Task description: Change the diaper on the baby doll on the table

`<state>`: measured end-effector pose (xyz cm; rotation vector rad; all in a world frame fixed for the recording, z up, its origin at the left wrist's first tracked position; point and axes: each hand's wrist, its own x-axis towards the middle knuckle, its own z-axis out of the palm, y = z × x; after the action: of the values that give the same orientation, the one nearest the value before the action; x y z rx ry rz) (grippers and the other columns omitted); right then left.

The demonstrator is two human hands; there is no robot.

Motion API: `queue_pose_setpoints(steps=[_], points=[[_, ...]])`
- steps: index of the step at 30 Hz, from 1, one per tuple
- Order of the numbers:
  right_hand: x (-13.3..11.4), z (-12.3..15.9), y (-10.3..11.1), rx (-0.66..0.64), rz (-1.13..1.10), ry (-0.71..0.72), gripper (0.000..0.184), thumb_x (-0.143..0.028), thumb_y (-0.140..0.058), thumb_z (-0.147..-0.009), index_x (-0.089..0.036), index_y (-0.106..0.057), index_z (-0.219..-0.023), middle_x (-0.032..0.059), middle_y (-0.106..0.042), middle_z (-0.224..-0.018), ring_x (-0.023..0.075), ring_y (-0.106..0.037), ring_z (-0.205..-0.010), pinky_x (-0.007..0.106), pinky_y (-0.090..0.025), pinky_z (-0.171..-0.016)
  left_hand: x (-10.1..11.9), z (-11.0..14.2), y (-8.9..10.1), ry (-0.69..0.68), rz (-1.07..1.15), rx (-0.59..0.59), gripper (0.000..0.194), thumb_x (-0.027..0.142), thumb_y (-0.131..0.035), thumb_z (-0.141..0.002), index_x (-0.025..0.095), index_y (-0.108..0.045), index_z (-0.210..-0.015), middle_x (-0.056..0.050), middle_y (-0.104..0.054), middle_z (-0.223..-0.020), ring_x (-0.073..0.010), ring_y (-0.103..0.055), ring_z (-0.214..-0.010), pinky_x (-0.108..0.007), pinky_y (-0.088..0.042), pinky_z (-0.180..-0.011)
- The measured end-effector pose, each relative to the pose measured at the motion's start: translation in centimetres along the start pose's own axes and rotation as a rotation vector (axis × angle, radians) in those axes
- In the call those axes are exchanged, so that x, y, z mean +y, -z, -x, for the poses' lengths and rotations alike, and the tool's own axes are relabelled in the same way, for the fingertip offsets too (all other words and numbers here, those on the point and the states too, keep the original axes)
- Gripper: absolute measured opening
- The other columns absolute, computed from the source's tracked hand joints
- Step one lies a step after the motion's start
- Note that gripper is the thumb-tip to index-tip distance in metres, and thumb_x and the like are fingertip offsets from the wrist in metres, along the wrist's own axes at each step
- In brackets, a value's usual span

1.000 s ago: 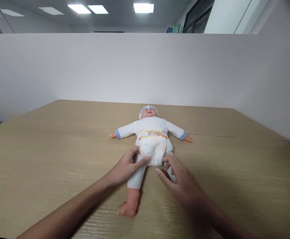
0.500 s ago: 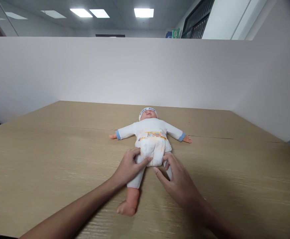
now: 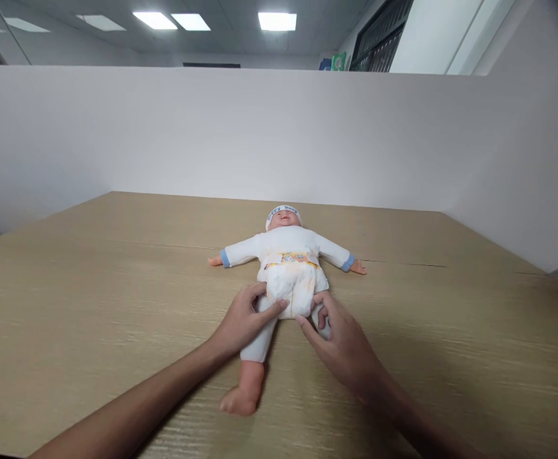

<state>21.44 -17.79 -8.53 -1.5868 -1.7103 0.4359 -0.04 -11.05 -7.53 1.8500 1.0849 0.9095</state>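
A baby doll (image 3: 286, 245) in a white suit with blue cuffs and a white cap lies on its back on the wooden table (image 3: 92, 287), arms spread, head away from me. It wears a white diaper (image 3: 294, 288) with a coloured waistband. My left hand (image 3: 243, 322) pinches the diaper's lower left edge at the doll's thigh. My right hand (image 3: 338, 338) grips the diaper's lower right edge, covering the doll's other leg. One bare foot (image 3: 238, 398) points toward me.
White partition walls (image 3: 212, 134) stand behind and to the right of the table. The table's left edge drops off at the far left. Ceiling lights show above the partition.
Both hands have crept slightly closer together at the diaper's bottom edge. The doll has shifted a little to the left.
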Motion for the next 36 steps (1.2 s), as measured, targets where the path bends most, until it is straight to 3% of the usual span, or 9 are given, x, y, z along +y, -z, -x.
queue_pose_setpoints(steps=[7, 12, 15, 20, 24, 28, 32, 36], points=[[-0.4, 0.6, 0.4, 0.004, -0.074, 0.062, 0.01, -0.033, -0.057, -0.1, -0.025, -0.056, -0.107, 0.0032, -0.066, -0.102, 0.0205, -0.065, -0.085, 0.033, -0.05, -0.075, -0.5, 0.0, 0.0, 0.011, 0.006, 0.009, 0.037, 0.056, -0.073, -0.096, 0.021, -0.078, -0.105, -0.005, -0.078, -0.104, -0.0285, -0.067, -0.102, -0.037, -0.053, -0.088], [-0.4, 0.4, 0.6, -0.084, -0.056, -0.041, 0.018, -0.041, -0.058, -0.097, -0.027, -0.057, -0.107, -0.0003, -0.069, -0.089, 0.0191, -0.061, -0.068, 0.034, -0.046, -0.067, -0.4, 0.0, -0.1, 0.018, 0.006, 0.013, 0.037, 0.056, -0.073, -0.096, 0.02, -0.077, -0.105, -0.005, -0.077, -0.104, -0.0289, -0.067, -0.104, -0.037, -0.052, -0.088], [-0.3, -0.1, 0.6, -0.064, -0.106, -0.085, 0.023, -0.046, -0.059, -0.096, -0.027, -0.053, -0.107, -0.0029, -0.067, -0.078, 0.0192, -0.06, -0.062, 0.033, -0.044, -0.064, -0.2, 0.0, 0.0, 0.026, 0.019, 0.013, 0.035, 0.055, -0.074, -0.095, 0.02, -0.077, -0.101, -0.004, -0.076, -0.099, -0.027, -0.066, -0.098, -0.037, -0.052, -0.087], [0.2, -1.0, 1.7, 0.03, -0.243, -0.139, 0.041, -0.054, -0.069, -0.092, -0.027, -0.048, -0.116, 0.0012, -0.079, -0.096, 0.0183, -0.061, -0.063, 0.033, -0.048, -0.065, 0.1, -0.1, 0.5, 0.065, 0.152, -0.03, 0.04, 0.058, -0.076, -0.094, 0.02, -0.077, -0.106, -0.005, -0.077, -0.102, -0.0251, -0.066, -0.095, -0.036, -0.052, -0.085], [0.4, -1.3, 2.8, 0.031, -0.163, -0.184, 0.038, -0.058, -0.073, -0.09, -0.026, -0.063, -0.107, 0.0028, -0.082, -0.091, 0.0193, -0.061, -0.062, 0.033, -0.045, -0.064, 0.0, -0.2, 0.7, 0.078, 0.195, -0.026, 0.042, 0.06, -0.076, -0.093, 0.019, -0.075, -0.104, -0.006, -0.076, -0.104, -0.0247, -0.066, -0.096, -0.034, -0.051, -0.082], [0.1, -1.3, 2.9, -0.01, -0.117, -0.144, 0.033, -0.057, -0.071, -0.092, -0.025, -0.077, -0.098, 0.0035, -0.082, -0.092, 0.0191, -0.059, -0.063, 0.032, -0.043, -0.063, 0.2, -0.2, 0.7, 0.102, 0.199, -0.01, 0.045, 0.062, -0.074, -0.094, 0.017, -0.071, -0.092, -0.002, -0.067, -0.087, -0.0186, -0.056, -0.081, -0.029, -0.043, -0.072], [-0.1, -1.3, 2.2, -0.045, -0.119, -0.139, 0.039, -0.061, -0.068, -0.093, -0.023, -0.079, -0.092, 0.0025, -0.077, -0.084, 0.0185, -0.055, -0.064, 0.031, -0.036, -0.06, 0.5, -0.2, 0.6, 0.102, 0.164, 0.006, 0.048, 0.064, -0.073, -0.094, 0.017, -0.068, -0.086, 0.001, -0.058, -0.08, -0.016, -0.047, -0.075, -0.028, -0.036, -0.068], [0.3, -1.5, 1.8, -0.016, -0.197, -0.144, 0.043, -0.062, -0.068, -0.094, -0.021, -0.079, -0.092, 0.0031, -0.074, -0.084, 0.0207, -0.06, -0.072, 0.031, -0.039, -0.065, 0.3, -0.4, 0.8, 0.099, 0.168, -0.001, 0.05, 0.066, -0.073, -0.093, 0.018, -0.065, -0.083, 0.002, -0.053, -0.076, -0.0151, -0.044, -0.072, -0.027, -0.033, -0.064]])
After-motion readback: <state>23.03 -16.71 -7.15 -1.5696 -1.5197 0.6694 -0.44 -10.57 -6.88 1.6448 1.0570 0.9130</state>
